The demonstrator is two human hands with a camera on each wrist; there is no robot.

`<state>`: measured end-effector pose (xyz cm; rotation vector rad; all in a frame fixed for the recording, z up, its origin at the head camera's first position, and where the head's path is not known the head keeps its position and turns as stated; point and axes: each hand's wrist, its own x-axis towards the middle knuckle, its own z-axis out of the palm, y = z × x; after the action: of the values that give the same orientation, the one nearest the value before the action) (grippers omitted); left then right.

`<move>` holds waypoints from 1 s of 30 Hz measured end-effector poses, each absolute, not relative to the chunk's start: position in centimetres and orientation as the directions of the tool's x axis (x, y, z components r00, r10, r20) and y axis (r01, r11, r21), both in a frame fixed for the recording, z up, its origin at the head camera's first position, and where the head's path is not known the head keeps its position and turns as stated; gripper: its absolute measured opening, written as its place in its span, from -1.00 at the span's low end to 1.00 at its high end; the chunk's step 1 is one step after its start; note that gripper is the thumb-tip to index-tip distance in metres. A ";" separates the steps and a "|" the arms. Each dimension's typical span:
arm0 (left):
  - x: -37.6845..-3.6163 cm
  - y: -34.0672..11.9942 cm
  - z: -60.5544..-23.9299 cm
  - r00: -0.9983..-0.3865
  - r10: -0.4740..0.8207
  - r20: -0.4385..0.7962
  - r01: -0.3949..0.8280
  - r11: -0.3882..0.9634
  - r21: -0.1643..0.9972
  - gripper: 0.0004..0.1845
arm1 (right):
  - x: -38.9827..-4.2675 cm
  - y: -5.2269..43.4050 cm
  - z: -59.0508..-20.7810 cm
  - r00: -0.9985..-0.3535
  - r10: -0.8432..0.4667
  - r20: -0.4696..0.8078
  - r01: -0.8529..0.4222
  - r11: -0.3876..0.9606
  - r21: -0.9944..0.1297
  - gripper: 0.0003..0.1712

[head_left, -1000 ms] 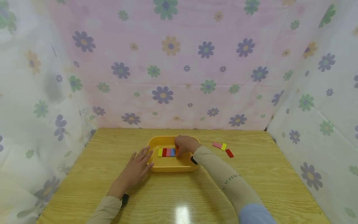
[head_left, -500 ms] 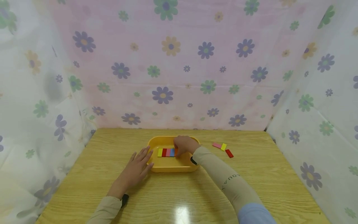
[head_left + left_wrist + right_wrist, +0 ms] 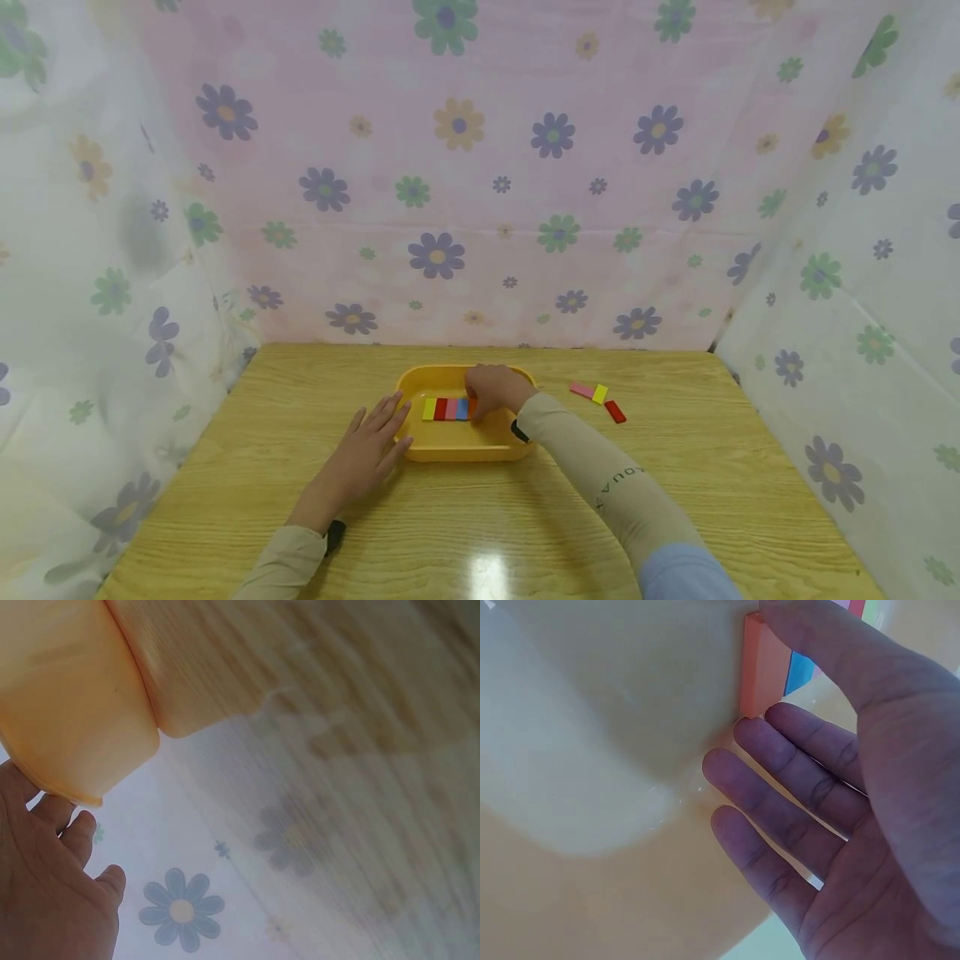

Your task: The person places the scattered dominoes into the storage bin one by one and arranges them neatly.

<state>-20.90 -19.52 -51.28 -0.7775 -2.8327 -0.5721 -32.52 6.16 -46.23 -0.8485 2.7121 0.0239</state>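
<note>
A yellow-orange tray point(image 3: 465, 454) stands on the table. Inside lies a row of plain domino blocks side by side: yellow point(image 3: 429, 409), red point(image 3: 441, 409), pink point(image 3: 452, 409) and blue point(image 3: 462, 409). At the row's right end my right hand point(image 3: 498, 388) pinches an orange domino block point(image 3: 765, 667) by its two ends, thumb on one and fingertips on the other. That block sits right against the blue one. My left hand point(image 3: 367, 450) rests with spread fingers on the tray's left rim; the left wrist view shows its fingertips at the tray wall point(image 3: 82, 742).
Right of the tray, a pink block point(image 3: 581, 389), a yellow block point(image 3: 600, 393) and a red block point(image 3: 615, 411) lie loose on the wooden table point(image 3: 465, 517). Flower-printed curtains point(image 3: 480, 208) enclose the table at the back and both sides.
The orange domino block in my right hand has shifted slightly left, closing the narrow gap to the blue one. My left hand and the tray have stayed put.
</note>
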 end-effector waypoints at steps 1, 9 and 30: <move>-20.9 -19.5 -51.3 -0.854 0.461 0.242 0.519 0.793 0.320 -0.33 | -32.5 6.2 -46.1 -0.782 -0.554 -0.284 -0.558 0.826 -0.075 -0.57; -20.8 -19.6 -51.4 -0.858 0.456 0.236 0.512 0.799 0.316 -0.33 | -32.0 8.7 -42.7 -0.774 -0.594 -0.219 -0.541 0.800 -0.260 -0.40; -20.8 -19.2 -51.3 -0.851 0.466 0.241 0.523 0.792 0.315 -0.34 | -26.3 27.5 -45.8 -0.857 -0.504 0.106 -0.402 0.528 -0.748 -0.50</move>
<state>-20.79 -19.23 -51.32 -0.7858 -2.8301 -0.5626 -26.30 27.45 -45.84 -0.7853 2.6362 -1.2418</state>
